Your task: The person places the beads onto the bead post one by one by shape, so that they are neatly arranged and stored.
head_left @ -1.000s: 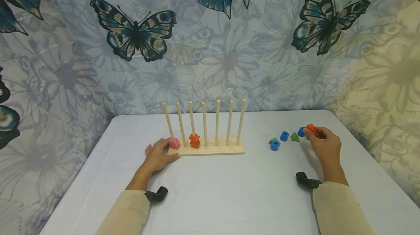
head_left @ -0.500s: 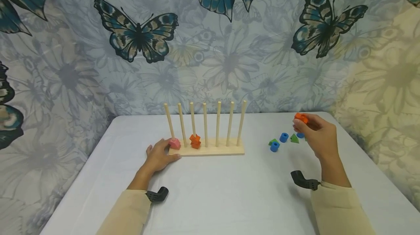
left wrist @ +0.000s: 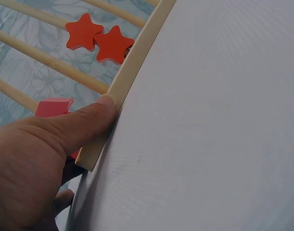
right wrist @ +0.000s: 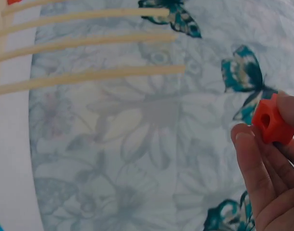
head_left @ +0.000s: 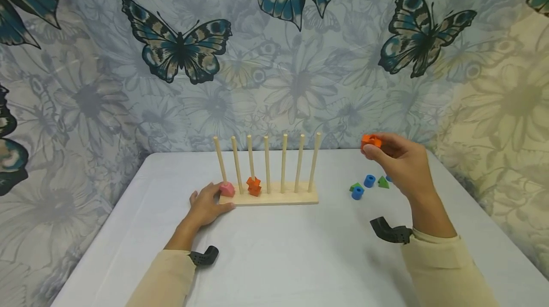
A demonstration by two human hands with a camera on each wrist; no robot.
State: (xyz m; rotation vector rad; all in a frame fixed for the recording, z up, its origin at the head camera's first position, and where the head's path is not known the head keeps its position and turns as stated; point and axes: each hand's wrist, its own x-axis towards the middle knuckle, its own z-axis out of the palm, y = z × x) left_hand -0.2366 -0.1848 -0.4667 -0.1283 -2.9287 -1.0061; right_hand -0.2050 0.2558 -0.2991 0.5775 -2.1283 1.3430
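A wooden peg board [head_left: 279, 199] with several upright pegs stands on the table. My left hand [head_left: 207, 208] grips its left end, thumb [left wrist: 91, 120] on the front edge and other fingers partly hidden behind. On the leftmost peg sits a pink bead [head_left: 227, 189], close to those fingers. Two orange star beads [head_left: 254, 186] are stacked on the third peg from the left. Raised above the table's right side, my right hand [head_left: 401, 164] pinches another orange star bead [right wrist: 271, 122]; a hole shows in its face in the right wrist view.
Below the right hand lie blue cylinder beads [head_left: 357, 193] and green triangle beads [head_left: 383, 182]; the hand partly hides the farthest blue one. A white cloth covers the table [head_left: 274, 254]. Close behind it hangs a butterfly-print backdrop [head_left: 296, 83].
The right hand has lifted the orange star bead from near the loose beads and carried it up and left. The left hand stays on the board's end.
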